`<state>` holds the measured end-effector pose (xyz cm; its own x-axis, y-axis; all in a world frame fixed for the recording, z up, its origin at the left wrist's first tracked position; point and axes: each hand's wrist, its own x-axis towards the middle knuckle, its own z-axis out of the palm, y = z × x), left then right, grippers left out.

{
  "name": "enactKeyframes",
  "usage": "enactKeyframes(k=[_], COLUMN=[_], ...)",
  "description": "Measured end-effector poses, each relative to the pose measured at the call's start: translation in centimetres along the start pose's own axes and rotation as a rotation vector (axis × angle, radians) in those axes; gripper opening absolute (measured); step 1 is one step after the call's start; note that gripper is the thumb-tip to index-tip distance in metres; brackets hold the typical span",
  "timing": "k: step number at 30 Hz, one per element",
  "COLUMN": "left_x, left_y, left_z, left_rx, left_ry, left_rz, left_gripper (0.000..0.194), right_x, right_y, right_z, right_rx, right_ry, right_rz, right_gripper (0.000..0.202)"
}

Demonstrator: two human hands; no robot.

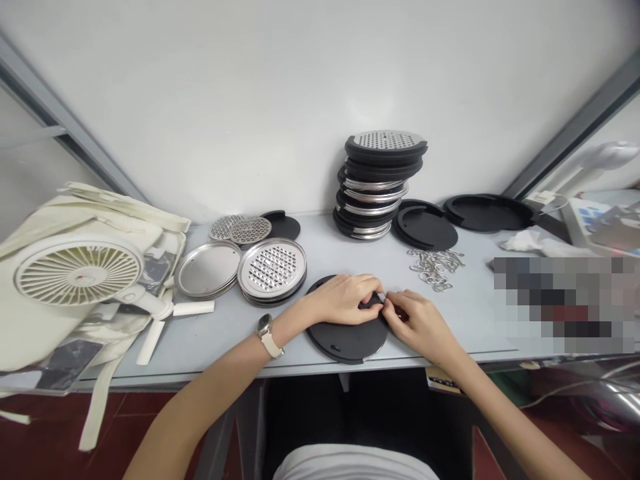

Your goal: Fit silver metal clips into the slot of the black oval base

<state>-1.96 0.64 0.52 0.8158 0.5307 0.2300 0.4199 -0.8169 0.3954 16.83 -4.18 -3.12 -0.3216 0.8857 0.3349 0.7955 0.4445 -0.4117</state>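
Near the front edge of the table lies a round black disc point(345, 340) with a small knob on its face. My left hand point(345, 299) rests over it, fingers curled round its far right rim. At that same rim my right hand point(413, 320) is closed in a pinch beside the left fingertips. A small shiny metal piece point(382, 297) shows between the two hands; its shape is mostly hidden by the fingers. Just beyond my right hand is a loose pile of small silver wire hooks point(436, 267).
A tall stack of black holders and metal grater discs point(385, 153) stands at the back. Left are grater plates point(273, 270), plain metal lids point(207, 270) and a white fan point(80, 273) on a cream bag. Black round trays point(427, 227) lie back right.
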Motion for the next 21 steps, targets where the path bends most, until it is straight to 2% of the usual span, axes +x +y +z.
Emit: enactKeyframes(k=[21], left_x=[0.15], left_y=[-0.58], left_z=[0.27], left_rx=[-0.192], left_ry=[0.007], left_rz=[-0.022], left_gripper=[0.012], right_x=[-0.01], right_y=[-0.05], right_z=[0.11], right_rx=[-0.036], right_ry=[0.029], right_rz=[-0.011], right_gripper=[0.027])
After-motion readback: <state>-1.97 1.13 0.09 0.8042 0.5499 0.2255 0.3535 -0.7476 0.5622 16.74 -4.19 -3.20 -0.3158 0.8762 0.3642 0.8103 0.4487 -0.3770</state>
